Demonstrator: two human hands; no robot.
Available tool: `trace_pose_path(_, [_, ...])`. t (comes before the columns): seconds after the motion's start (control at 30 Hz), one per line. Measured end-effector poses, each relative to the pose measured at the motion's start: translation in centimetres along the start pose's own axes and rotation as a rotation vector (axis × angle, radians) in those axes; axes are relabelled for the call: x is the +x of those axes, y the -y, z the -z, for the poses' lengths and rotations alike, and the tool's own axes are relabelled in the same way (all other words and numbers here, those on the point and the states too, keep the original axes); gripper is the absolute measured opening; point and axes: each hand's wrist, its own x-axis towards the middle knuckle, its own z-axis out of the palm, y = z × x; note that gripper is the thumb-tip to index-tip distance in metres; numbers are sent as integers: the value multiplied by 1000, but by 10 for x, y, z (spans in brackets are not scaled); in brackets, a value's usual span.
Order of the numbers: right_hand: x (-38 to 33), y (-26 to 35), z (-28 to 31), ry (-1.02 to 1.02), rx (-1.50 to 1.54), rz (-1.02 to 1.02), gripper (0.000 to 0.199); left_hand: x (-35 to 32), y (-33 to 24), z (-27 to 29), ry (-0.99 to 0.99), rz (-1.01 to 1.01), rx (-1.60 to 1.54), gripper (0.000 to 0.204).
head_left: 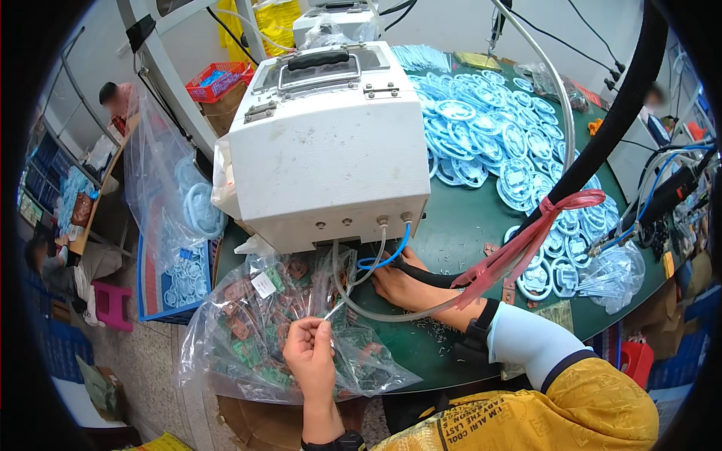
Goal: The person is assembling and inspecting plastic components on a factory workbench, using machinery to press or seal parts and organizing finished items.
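My left hand (310,352) is closed in a pinch, with a thin whitish stick-like piece (332,310) showing above the thumb. It sits over a clear plastic bag (353,372) of small red and green circuit boards (248,352). Under the front of a white machine (331,165), my right hand (404,287) reaches in on the green table (444,225); its fingertips are partly hidden, so its grip is unclear. A blue hose (395,254) and a clear hose (391,318) hang close to it.
Light-blue plastic rings (481,135) are heaped on the table to the right. A black hose (571,173) tied with pink ribbon (519,252) crosses above my right forearm. A blue crate (162,289) of blue parts stands at left. Other people sit at far left and far right.
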Motion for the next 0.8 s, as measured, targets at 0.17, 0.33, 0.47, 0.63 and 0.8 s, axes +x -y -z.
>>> trace_pose_path(0.17, [4,3,13,91,35,-35,20,0,0,0,6,1,-12,10])
trace_pose_path(0.33, [-26,29,67,420,88,-207,22,0,0,0,13,-1,-21,10])
trace_pose_path(0.47, [-26,31,66,386,205,-196,29,-1,-1,-1,14,2,-16,9])
trace_pose_path(0.63, [-6,24,27,261,87,-51,37,-1,-3,-1,12,-13,-13,9])
trace_pose_path(0.8, [-1,19,2,171,29,-17,41,-1,-2,0,6,13,-20,9])
